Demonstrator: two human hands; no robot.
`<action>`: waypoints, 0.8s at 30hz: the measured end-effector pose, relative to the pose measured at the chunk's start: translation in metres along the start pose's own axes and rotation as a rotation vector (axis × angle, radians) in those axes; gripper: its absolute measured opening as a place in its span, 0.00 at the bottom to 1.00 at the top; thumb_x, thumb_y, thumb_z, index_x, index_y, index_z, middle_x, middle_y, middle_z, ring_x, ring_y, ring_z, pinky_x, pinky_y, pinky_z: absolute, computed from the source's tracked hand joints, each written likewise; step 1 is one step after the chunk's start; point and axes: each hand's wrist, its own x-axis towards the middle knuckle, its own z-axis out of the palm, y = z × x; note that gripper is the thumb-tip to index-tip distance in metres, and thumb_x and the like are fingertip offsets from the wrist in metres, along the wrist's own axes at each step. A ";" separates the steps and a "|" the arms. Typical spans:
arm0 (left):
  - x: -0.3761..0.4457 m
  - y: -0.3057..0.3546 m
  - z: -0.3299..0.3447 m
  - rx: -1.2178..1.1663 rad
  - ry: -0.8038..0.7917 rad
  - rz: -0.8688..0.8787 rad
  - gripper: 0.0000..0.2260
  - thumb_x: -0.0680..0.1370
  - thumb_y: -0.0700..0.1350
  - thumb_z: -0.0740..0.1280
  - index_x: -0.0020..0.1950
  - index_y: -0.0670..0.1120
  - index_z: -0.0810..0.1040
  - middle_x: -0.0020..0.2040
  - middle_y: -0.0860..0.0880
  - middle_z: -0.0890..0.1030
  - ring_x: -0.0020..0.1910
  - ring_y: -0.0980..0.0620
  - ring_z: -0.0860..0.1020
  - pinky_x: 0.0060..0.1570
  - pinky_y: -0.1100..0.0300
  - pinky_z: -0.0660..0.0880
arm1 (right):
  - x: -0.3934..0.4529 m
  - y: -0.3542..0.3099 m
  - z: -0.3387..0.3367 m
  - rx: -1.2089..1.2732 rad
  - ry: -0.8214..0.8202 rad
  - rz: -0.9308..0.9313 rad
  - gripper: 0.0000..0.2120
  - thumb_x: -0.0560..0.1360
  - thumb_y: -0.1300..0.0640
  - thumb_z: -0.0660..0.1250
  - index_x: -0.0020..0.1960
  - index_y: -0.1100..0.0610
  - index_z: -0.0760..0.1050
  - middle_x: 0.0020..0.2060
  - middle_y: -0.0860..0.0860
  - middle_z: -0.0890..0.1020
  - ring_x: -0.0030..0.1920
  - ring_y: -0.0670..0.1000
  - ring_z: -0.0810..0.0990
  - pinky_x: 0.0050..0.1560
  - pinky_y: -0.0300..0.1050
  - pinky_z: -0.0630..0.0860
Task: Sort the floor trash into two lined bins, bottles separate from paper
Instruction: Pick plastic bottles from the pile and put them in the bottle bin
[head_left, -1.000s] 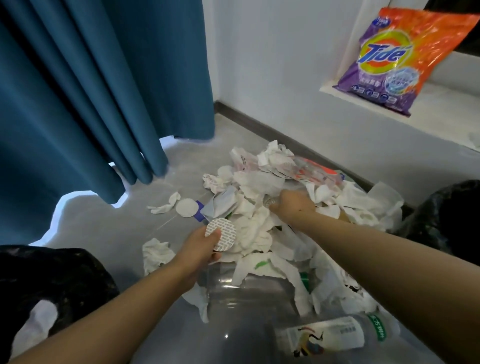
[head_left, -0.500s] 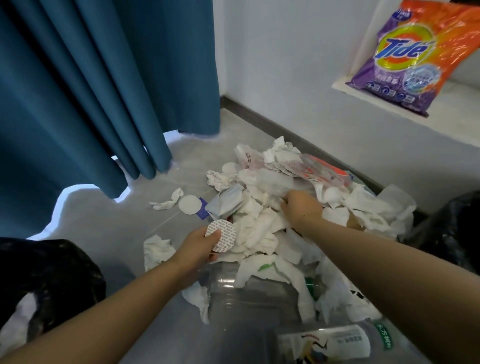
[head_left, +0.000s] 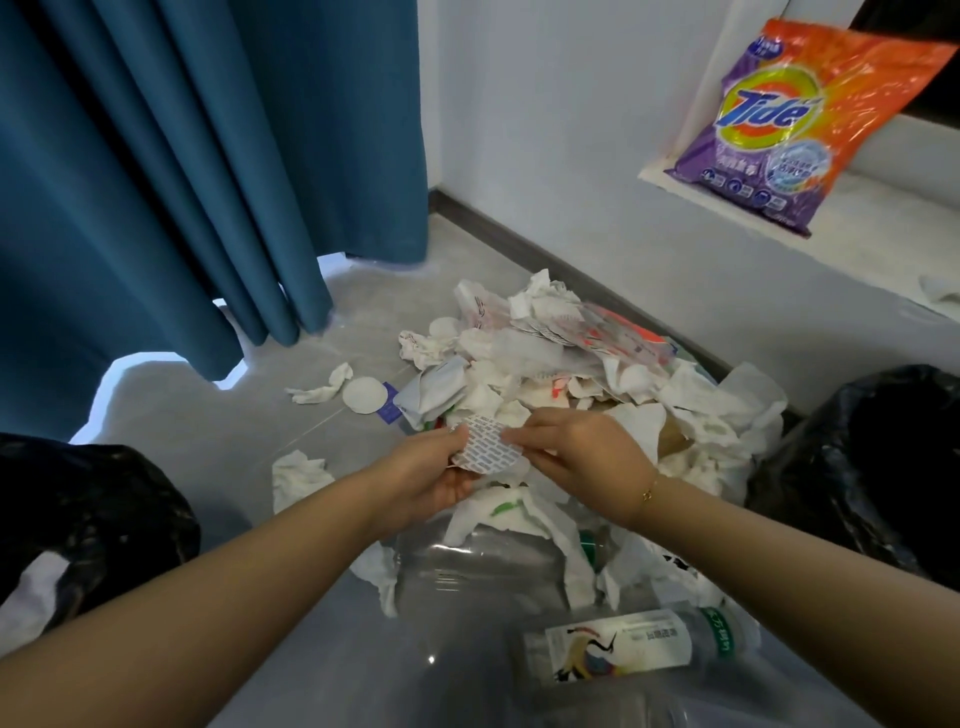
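A heap of crumpled white paper (head_left: 545, 374) covers the grey floor ahead of me. My left hand (head_left: 434, 475) and my right hand (head_left: 576, 454) meet over its near side, both pinching a round printed paper disc (head_left: 483, 447) between them. A large clear plastic bottle (head_left: 467, 566) lies partly under paper just below my hands. A smaller labelled bottle (head_left: 623, 647) lies on its side nearer to me. One black-lined bin (head_left: 88, 514) stands at my left, holding a white scrap. A second black-lined bin (head_left: 883, 467) stands at my right.
A blue curtain (head_left: 182, 182) hangs at the left, reaching the floor. A white wall with a dark skirting board (head_left: 545, 260) runs behind the heap. A Tide detergent bag (head_left: 810, 119) leans on a white ledge at upper right. Loose paper scraps (head_left: 322, 387) lie left of the heap.
My right hand has left the far side of the heap and come back to take hold of the paper disc that my left hand was holding alone.
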 end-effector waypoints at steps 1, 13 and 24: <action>-0.001 0.000 0.002 -0.014 -0.016 0.002 0.10 0.82 0.42 0.56 0.59 0.39 0.73 0.40 0.45 0.79 0.27 0.56 0.79 0.23 0.66 0.73 | -0.001 -0.001 0.003 -0.036 -0.030 -0.036 0.14 0.75 0.53 0.60 0.56 0.54 0.81 0.39 0.50 0.82 0.36 0.50 0.79 0.31 0.43 0.76; 0.022 -0.008 -0.020 0.112 0.073 0.042 0.09 0.81 0.43 0.59 0.57 0.42 0.75 0.40 0.47 0.81 0.27 0.59 0.77 0.24 0.67 0.71 | 0.010 0.099 0.001 -0.184 -0.306 0.890 0.10 0.76 0.49 0.61 0.54 0.53 0.72 0.49 0.52 0.78 0.47 0.53 0.77 0.45 0.48 0.78; 0.029 -0.009 -0.030 0.158 0.052 0.029 0.08 0.81 0.45 0.61 0.55 0.45 0.77 0.40 0.49 0.83 0.31 0.58 0.76 0.25 0.67 0.71 | 0.009 0.109 -0.010 -0.255 -0.150 0.933 0.08 0.77 0.57 0.63 0.49 0.57 0.81 0.41 0.53 0.82 0.40 0.53 0.79 0.42 0.46 0.78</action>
